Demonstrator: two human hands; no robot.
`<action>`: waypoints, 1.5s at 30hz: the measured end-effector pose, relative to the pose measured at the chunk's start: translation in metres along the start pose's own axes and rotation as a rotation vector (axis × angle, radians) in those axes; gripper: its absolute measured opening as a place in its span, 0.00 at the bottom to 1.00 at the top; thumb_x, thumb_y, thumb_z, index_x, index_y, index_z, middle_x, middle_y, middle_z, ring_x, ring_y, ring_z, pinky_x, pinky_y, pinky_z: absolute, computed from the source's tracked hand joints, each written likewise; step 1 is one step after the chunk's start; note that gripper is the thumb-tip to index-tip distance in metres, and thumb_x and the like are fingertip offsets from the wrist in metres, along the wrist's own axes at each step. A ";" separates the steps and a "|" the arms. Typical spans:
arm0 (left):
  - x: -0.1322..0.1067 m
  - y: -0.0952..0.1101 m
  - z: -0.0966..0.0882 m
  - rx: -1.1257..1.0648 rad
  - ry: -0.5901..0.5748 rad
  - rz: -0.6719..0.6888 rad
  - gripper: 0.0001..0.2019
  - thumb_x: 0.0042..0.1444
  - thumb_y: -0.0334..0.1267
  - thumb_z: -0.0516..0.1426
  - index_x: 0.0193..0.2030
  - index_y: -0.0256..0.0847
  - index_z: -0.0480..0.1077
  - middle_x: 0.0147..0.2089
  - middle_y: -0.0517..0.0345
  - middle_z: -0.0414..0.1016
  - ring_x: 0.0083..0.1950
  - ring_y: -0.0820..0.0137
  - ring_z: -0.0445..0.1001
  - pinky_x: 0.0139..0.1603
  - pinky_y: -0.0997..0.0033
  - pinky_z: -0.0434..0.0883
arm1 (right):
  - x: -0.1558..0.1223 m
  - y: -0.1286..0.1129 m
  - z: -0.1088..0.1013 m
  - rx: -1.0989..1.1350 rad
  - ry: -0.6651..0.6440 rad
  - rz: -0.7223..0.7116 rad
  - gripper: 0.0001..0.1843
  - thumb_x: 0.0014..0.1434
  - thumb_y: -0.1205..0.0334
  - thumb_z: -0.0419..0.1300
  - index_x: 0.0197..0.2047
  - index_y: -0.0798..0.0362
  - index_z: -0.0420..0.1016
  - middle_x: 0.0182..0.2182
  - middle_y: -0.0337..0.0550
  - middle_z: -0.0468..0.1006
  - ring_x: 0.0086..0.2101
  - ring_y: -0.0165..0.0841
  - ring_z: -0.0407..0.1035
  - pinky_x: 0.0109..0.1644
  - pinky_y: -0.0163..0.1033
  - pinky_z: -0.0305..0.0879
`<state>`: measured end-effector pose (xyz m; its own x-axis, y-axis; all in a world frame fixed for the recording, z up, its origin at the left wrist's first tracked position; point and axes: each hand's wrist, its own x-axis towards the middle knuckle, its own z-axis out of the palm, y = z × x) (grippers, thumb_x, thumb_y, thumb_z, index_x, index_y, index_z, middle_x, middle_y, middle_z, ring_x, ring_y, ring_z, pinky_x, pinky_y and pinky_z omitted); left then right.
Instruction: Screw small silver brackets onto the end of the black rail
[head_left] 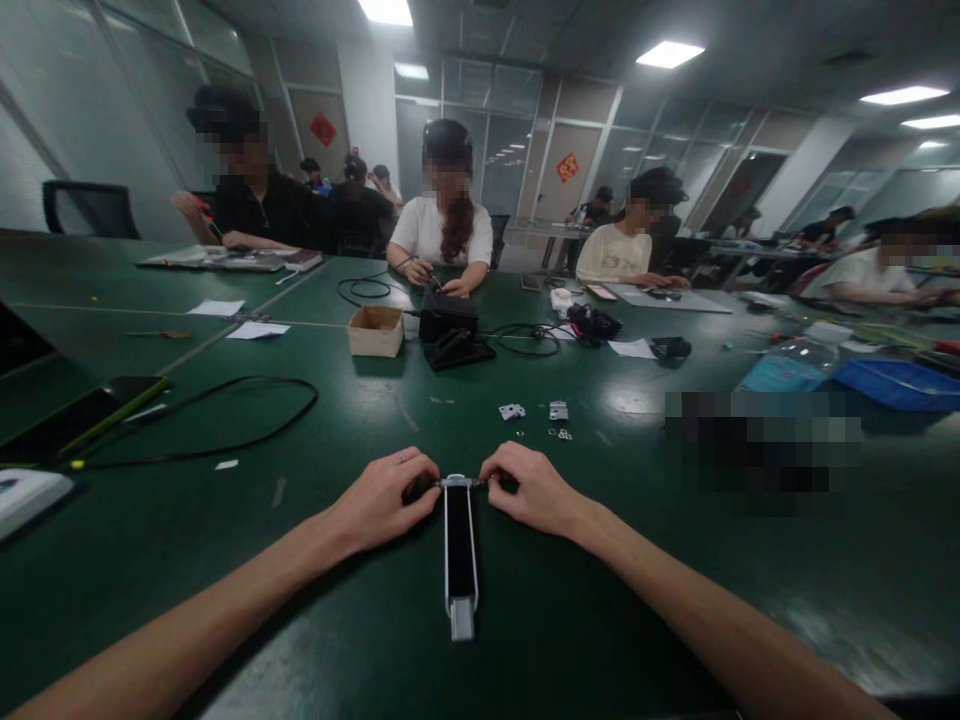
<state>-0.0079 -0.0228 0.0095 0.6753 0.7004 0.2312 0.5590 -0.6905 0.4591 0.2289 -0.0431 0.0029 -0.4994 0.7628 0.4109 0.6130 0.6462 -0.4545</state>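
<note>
In front of me on the green table [360, 620] lies a long, narrow device [460, 550] with a pale metal frame, a black middle and a light tab at its near end. A short crossbar [457, 483] spans its far end. My left hand [390, 498] pinches the left tip of that bar between thumb and fingers. At the opposite tip, my right hand [529, 488] is closed in a similar pinch. Any tiny part inside either pinch is too small to make out. Beyond the hands sit two small metal brackets [559, 411] and several little rings [564, 435].
Farther off are an open box [376, 332], a black machine [448, 315] and tangled cables [525, 345]. A phone in a green-edged case [82, 415] lies left with a black cable [300, 400]. A blue tray [900, 385] stands right. Several people work across the table.
</note>
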 end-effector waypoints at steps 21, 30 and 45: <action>0.000 0.001 -0.001 -0.001 -0.004 0.040 0.08 0.59 0.38 0.50 0.39 0.38 0.68 0.36 0.56 0.68 0.31 0.72 0.68 0.31 0.74 0.67 | -0.002 0.001 -0.001 0.044 -0.063 0.012 0.05 0.54 0.71 0.57 0.36 0.56 0.72 0.30 0.41 0.72 0.31 0.28 0.66 0.34 0.34 0.65; -0.001 -0.002 0.001 -0.020 0.005 0.034 0.07 0.58 0.37 0.51 0.38 0.39 0.68 0.35 0.58 0.67 0.31 0.73 0.67 0.30 0.75 0.66 | -0.001 -0.001 -0.001 0.027 -0.050 -0.007 0.06 0.53 0.72 0.56 0.35 0.57 0.72 0.29 0.42 0.72 0.31 0.29 0.66 0.34 0.34 0.64; -0.001 0.002 0.000 0.010 -0.009 -0.005 0.04 0.55 0.35 0.53 0.37 0.39 0.66 0.33 0.61 0.65 0.30 0.73 0.66 0.29 0.75 0.65 | -0.002 -0.002 -0.001 0.023 -0.079 0.021 0.06 0.55 0.71 0.55 0.36 0.56 0.72 0.31 0.42 0.73 0.31 0.30 0.66 0.34 0.35 0.65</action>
<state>-0.0082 -0.0248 0.0102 0.6766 0.7024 0.2212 0.5672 -0.6886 0.4517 0.2291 -0.0461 0.0039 -0.5338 0.7753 0.3377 0.6105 0.6296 -0.4806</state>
